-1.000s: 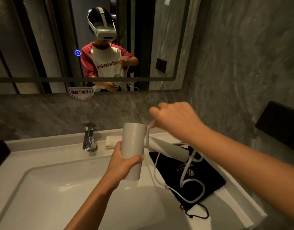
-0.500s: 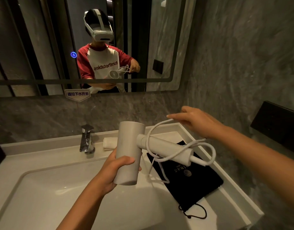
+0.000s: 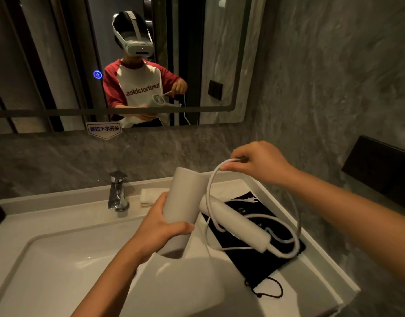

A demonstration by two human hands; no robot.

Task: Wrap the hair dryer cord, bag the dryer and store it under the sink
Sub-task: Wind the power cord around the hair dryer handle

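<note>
My left hand (image 3: 161, 227) grips the barrel of a white hair dryer (image 3: 185, 197) above the sink counter; its handle (image 3: 237, 225) points right and down. My right hand (image 3: 261, 164) pinches the white cord (image 3: 209, 191) above and behind the handle. The cord loops around the handle, and a wide loop hangs past its end. The plug (image 3: 249, 200) lies over the black drawstring bag (image 3: 263, 255), which sits flat on the counter's right side under the handle.
A white basin (image 3: 66, 266) fills the lower left, with a chrome tap (image 3: 117, 191) behind it and a folded white cloth (image 3: 150, 196) beside the tap. A mirror (image 3: 59, 65) hangs above. The grey marble wall at right carries a black box (image 3: 379, 170).
My right hand has carried the cord from near the barrel out to the right, then back up over the handle. The cord that hung loose now loops around the handle.
</note>
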